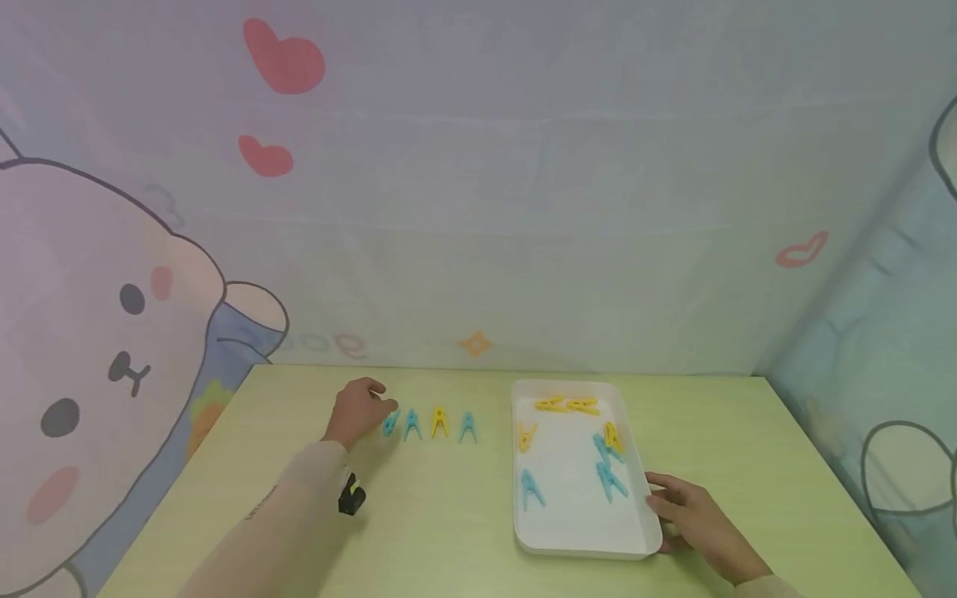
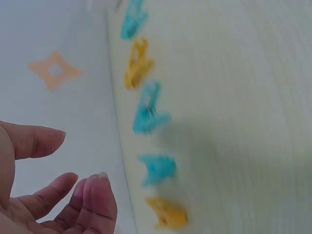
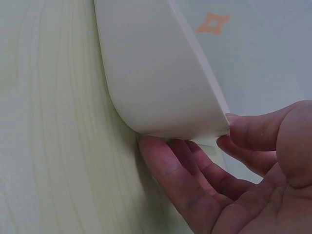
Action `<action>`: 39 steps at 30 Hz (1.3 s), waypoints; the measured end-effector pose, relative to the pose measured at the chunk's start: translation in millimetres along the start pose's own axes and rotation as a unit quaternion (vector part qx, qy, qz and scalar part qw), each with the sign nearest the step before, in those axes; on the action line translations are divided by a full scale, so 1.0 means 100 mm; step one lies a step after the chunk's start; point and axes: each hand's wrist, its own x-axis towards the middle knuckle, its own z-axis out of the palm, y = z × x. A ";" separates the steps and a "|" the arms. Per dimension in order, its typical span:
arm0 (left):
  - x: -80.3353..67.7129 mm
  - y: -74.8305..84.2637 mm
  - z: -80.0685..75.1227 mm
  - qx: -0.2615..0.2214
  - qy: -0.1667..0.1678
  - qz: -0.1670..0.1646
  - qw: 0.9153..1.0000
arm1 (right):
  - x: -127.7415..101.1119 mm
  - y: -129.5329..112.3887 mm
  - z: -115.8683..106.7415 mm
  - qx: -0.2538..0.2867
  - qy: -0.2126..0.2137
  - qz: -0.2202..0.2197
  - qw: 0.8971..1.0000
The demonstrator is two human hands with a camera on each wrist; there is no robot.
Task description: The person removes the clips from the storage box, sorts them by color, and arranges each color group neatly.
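A row of clothes pegs lies on the pale green table (image 1: 419,515). In the head view I see a blue peg (image 1: 391,423), a second blue peg (image 1: 411,424), a yellow peg (image 1: 439,422) and another blue peg (image 1: 468,426). My left hand (image 1: 380,409) hovers at the row's left end with relaxed fingers and holds nothing. The left wrist view shows that hand (image 2: 78,158) apart from the pegs, with one more yellow peg (image 2: 168,214) at the row's end. My right hand (image 1: 661,502) grips the near right corner of the white tray (image 1: 576,544), thumb on the rim, fingers (image 3: 195,146) underneath.
Several yellow and blue pegs lie loose inside the tray, among them a blue one (image 1: 531,488) and a yellow one (image 1: 553,404). A cartoon-printed cloth backdrop (image 1: 478,208) closes off the table's far edge and both sides. A black wrist device (image 1: 351,496) sits on my left forearm.
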 end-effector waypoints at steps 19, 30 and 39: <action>-0.28 0.78 0.65 -0.181 -0.109 0.028 0.977 | -0.02 -0.03 -0.05 0.004 0.000 -0.013 1.000; -0.41 1.09 0.99 -0.217 -0.157 0.048 0.962 | -0.03 -0.03 -0.04 0.008 -0.001 -0.008 1.000; -0.51 1.28 1.24 -0.232 -0.179 0.047 0.955 | -0.04 -0.08 0.00 -0.008 -0.002 -0.005 1.000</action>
